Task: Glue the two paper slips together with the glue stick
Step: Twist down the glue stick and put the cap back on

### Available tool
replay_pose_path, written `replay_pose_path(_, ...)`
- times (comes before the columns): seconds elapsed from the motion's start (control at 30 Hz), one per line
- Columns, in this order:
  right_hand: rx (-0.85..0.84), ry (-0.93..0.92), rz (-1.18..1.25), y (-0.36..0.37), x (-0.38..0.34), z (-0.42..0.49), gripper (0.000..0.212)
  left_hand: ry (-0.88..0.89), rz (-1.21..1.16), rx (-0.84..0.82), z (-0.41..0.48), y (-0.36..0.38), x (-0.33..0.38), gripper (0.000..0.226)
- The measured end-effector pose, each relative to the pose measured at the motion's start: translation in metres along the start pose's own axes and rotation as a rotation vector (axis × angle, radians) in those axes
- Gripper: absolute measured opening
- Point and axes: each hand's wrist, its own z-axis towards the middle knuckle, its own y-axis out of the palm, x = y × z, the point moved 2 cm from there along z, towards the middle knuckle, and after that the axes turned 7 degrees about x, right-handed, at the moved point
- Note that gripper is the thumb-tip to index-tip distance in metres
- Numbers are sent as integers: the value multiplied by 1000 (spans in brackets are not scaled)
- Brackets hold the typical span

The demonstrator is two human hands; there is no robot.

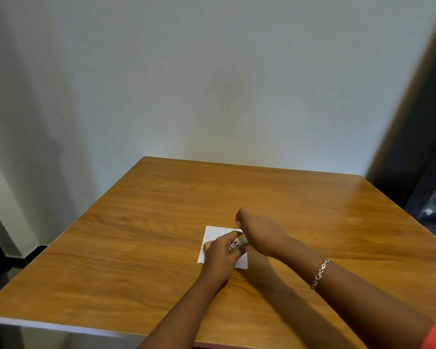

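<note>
Grips glue stick (238, 244) in left hand (219, 255); curls right hand (262, 235) beside it, hold unclear. Risks dragging loose paper slips (217, 234) underneath.

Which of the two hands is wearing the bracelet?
The right hand: a silver chain bracelet circles its wrist. The left hand, gripping the glue stick, has a bare wrist.

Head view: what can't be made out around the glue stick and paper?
1. Tip of the glue stick: behind the right hand; cap on or off unclear.
2. The paper: both hands cover its middle; one slip or two unclear.
3. Stick label: too small, partly under the left hand.
4. Right hand's grip: fingers curl away from camera.
</note>
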Motion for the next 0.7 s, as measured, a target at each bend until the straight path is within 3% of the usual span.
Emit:
replay_pose_path(0.1,-52,73,469,-10,6,-11,23,-21,-109,12,0,-2,-1,22)
replay_pose_path(0.17,-35,164,831,-8,9,-21,12,0,-135,23,-1,-3,1,16)
replay_pose_path(0.27,102,262,1103,6,16,-34,8,58,27,27,-2,-1,2,32)
replay_pose_path(0.43,573,365,956,4,56,-49,17,230,545,-11,1,-11,-12,45)
replay_pose_path(0.5,629,363,898,6,67,-55,18,167,689,-145,0,-14,-20,61)
replay_pose_path(0.6,630,322,912,17,68,-58,16,62,717,-314,-4,-11,-22,91)
replay_pose_path(0.7,644,317,934,25,70,-58,14,57,755,-336,-5,-9,-22,97)
